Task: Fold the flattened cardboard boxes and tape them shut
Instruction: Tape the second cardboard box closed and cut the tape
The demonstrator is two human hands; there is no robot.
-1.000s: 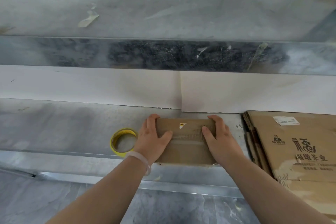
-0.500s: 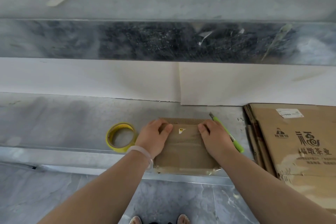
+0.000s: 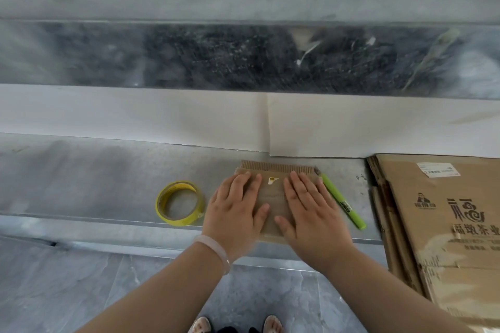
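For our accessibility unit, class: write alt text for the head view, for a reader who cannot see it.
The left hand and right hand press flat on a small cardboard box on a ledge. A yellow tape roll lies left of it, a green cutter right of it, with stacked flattened boxes further right.

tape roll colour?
Yellow: the tape roll lies left of the left hand, clearest in the head view.
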